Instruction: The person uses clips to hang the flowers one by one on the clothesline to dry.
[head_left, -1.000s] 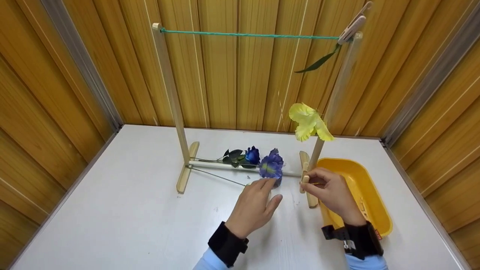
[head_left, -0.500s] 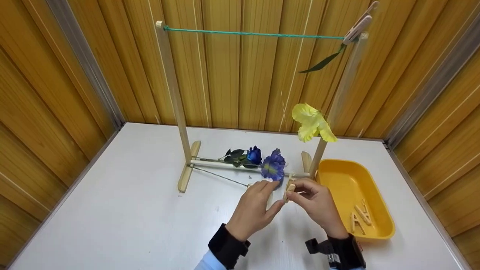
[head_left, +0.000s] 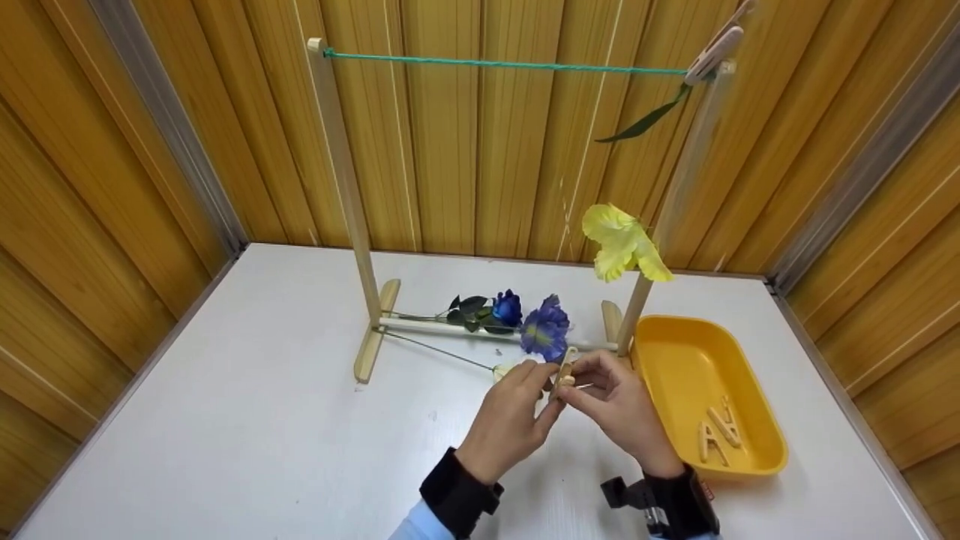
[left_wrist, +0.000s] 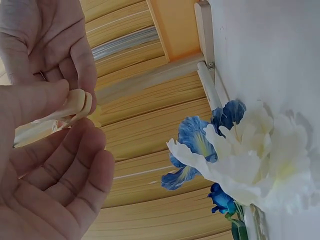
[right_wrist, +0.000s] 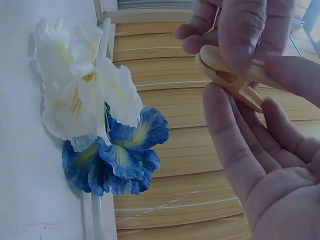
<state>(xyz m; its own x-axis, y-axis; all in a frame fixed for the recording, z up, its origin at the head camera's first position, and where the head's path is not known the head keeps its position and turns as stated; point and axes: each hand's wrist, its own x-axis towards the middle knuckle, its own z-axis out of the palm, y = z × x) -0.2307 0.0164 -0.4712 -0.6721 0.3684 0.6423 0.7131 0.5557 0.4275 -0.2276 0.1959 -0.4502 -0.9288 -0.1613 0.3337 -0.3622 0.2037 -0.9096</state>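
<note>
Above the table (head_left: 247, 435): peg (head_left: 563, 369) brought from the tray (head_left: 757, 465); my right hand (head_left: 611, 405) and left hand (head_left: 514, 416) both pinch it now, mid-handover.

No words, labels, brands, numbers or signs can be read anywhere in these views. The clothespin (head_left: 564, 369) pinched between the fingers (head_left: 541, 373) of both hands is plain wood with no print. The yellow tray (head_left: 679, 360) just to the right of the fingers carries no marking, and a small red patch on the wrist strap (head_left: 705, 491) below them is too tiny to make out.
</note>
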